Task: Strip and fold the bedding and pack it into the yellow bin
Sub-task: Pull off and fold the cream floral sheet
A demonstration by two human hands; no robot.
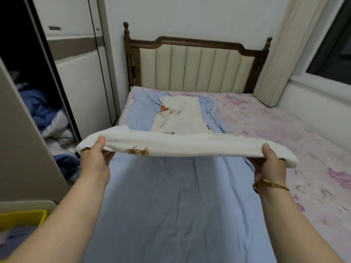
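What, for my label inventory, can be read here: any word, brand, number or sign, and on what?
No text here can be read.
Dark plate on the wardrobe: too blurred to read.
Smaller dark plate beside it: too blurred to read.
White cloth: palm-tree and red picture prints only, no words.

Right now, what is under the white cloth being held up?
A blue sheet lies spread beneath the cloth. The cloth's far half rests on it, hiding whatever is beneath there.
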